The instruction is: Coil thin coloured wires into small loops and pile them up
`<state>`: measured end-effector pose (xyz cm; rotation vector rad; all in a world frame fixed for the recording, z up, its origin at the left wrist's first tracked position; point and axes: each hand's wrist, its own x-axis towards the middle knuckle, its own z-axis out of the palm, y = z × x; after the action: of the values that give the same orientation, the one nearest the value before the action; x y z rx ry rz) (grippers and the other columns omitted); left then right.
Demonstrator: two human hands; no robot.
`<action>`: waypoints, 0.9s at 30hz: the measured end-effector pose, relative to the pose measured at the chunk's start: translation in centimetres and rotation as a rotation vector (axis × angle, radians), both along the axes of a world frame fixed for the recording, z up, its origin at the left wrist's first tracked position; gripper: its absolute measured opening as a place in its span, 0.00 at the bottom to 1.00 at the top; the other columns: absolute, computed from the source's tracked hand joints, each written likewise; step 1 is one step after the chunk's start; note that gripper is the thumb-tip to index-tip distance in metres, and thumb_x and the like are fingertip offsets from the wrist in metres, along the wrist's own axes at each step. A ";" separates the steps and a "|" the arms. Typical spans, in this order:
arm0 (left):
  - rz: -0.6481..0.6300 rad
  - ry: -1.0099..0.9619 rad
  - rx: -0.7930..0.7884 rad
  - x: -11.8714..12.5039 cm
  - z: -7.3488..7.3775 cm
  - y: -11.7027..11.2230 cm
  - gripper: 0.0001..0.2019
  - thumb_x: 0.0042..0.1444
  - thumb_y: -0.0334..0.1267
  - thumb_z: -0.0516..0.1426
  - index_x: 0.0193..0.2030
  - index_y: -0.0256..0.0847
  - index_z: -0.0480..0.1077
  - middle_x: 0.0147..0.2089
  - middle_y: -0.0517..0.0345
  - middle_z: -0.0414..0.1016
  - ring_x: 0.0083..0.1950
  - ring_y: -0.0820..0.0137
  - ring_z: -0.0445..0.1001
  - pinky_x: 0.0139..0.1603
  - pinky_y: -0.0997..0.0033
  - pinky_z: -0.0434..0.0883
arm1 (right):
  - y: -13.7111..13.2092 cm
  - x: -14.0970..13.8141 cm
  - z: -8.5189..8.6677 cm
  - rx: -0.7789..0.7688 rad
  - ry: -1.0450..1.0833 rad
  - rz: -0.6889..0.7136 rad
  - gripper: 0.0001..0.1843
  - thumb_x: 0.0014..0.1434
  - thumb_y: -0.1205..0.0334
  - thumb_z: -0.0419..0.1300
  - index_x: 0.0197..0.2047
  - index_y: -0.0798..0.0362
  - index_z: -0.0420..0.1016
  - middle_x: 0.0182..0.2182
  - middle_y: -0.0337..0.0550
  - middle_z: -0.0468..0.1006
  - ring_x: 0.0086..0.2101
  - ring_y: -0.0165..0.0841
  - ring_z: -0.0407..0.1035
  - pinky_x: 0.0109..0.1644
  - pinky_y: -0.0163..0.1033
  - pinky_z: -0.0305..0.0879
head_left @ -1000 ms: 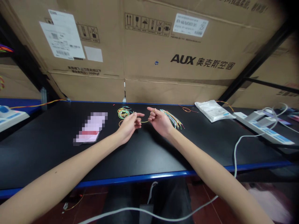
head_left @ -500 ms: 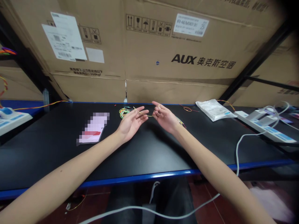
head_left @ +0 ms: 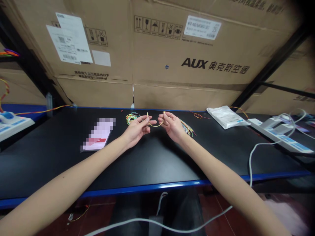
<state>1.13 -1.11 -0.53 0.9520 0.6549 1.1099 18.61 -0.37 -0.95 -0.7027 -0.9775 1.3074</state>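
A thin yellow wire (head_left: pixel 155 126) sags in a curve between my two hands, above the black tabletop. My left hand (head_left: pixel 136 131) pinches one end between thumb and finger, and a short tip stands up past the fingers. The other end is pinched at the fingertips of my right hand (head_left: pixel 172 125). Behind my left hand lies a coiled bundle of yellow, green and other coloured wires (head_left: pixel 130 118). A second bundle of coloured wires (head_left: pixel 187 127) fans out just right of my right hand, partly hidden by it.
A phone with a blurred screen (head_left: pixel 98 136) lies left of my hands. To the right are a white plastic packet (head_left: pixel 226 116), a thin red wire loop (head_left: pixel 198 115) and a white power strip (head_left: pixel 283 137) with a cable hanging over the blue table edge. A large cardboard box (head_left: pixel 157 75) stands behind.
Both hands have closed from spread fingers into pinches on the wire. Its ends now point upward and its middle hangs in a deeper curve. More of the right wire bundle shows.
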 end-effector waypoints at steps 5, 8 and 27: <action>0.031 0.072 0.009 0.0 -0.1 0.0 0.09 0.54 0.37 0.62 0.42 0.38 0.76 0.35 0.57 0.77 0.23 0.81 0.67 0.27 0.78 0.67 | 0.0 0.2 -0.4 0.259 -0.434 -0.186 0.14 0.54 0.52 0.64 0.39 0.52 0.74 0.31 0.41 0.81 0.29 0.31 0.76 0.36 0.37 0.73; 0.080 0.033 -0.010 0.2 -0.3 -0.2 0.10 0.56 0.37 0.61 0.45 0.40 0.76 0.33 0.61 0.73 0.23 0.82 0.65 0.27 0.77 0.67 | -0.3 0.4 -0.5 0.469 -0.722 -0.346 0.10 0.59 0.56 0.60 0.39 0.52 0.77 0.33 0.44 0.82 0.32 0.35 0.77 0.39 0.40 0.73; -0.054 0.083 -0.078 0.3 0.1 -0.9 0.09 0.46 0.36 0.66 0.35 0.37 0.75 0.31 0.59 0.73 0.24 0.81 0.61 0.28 0.75 0.62 | -0.4 1.8 0.4 0.840 -1.068 -0.430 0.12 0.60 0.70 0.58 0.42 0.50 0.81 0.36 0.43 0.83 0.36 0.34 0.78 0.41 0.38 0.74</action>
<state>1.47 -2.00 -0.38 0.9474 0.7303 0.9946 20.41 -0.80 -0.53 -0.8547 -1.9153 -0.0181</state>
